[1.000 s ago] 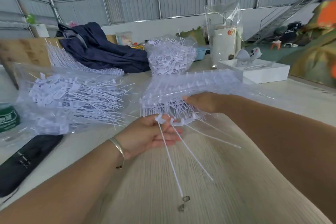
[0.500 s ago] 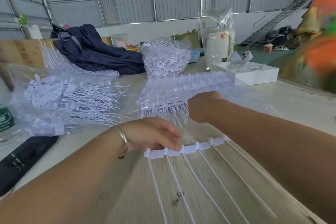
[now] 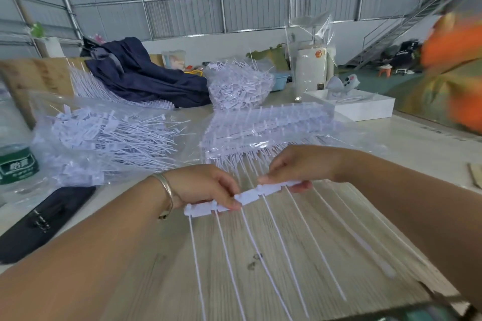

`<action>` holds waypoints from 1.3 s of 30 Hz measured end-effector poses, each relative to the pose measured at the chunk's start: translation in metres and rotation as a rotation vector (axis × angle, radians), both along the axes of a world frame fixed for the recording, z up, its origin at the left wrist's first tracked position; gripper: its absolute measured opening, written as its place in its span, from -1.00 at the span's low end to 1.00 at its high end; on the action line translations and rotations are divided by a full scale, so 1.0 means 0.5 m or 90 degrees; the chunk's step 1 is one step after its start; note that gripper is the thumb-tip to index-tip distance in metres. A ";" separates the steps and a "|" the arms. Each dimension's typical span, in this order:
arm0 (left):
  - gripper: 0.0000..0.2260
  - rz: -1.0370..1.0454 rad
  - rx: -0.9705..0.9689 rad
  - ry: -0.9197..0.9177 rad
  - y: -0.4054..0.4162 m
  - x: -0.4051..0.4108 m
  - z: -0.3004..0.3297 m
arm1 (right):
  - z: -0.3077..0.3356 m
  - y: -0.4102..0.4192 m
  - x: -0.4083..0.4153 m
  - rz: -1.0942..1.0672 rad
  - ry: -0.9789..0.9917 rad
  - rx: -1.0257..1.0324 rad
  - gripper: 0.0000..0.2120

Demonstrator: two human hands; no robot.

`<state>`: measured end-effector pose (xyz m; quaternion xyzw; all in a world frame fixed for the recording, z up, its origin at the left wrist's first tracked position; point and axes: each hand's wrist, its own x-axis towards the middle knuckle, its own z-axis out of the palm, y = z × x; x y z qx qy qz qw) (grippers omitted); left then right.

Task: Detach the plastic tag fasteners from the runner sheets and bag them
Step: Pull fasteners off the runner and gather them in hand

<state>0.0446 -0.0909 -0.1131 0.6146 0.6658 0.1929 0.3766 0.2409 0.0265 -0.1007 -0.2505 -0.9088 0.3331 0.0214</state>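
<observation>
A white runner sheet (image 3: 250, 195) of tag fasteners is held over the wooden table, its thin tails hanging toward me. My left hand (image 3: 206, 186) pinches the sheet's left end, and my right hand (image 3: 300, 167) pinches its right end. Behind my hands lies a stack of runner sheets (image 3: 268, 128) in clear plastic. To the left, a clear bag (image 3: 104, 138) holds loose detached fasteners.
Another heap of fasteners (image 3: 238, 88) sits farther back, beside a dark blue jacket (image 3: 146, 78). A green-labelled bottle (image 3: 17, 154) and a black case (image 3: 44, 219) are at left. A white tray (image 3: 365, 105) stands at back right. Someone in orange (image 3: 456, 60) is at the right edge.
My right hand has come off the stack and taken hold of the runner sheet's right end. Both hands now hold the sheet, closer to me than before.
</observation>
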 end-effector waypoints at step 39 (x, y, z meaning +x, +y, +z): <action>-0.94 0.200 0.164 -0.498 0.040 -0.029 -0.081 | -0.102 0.068 -0.049 -0.101 0.277 0.114 -0.48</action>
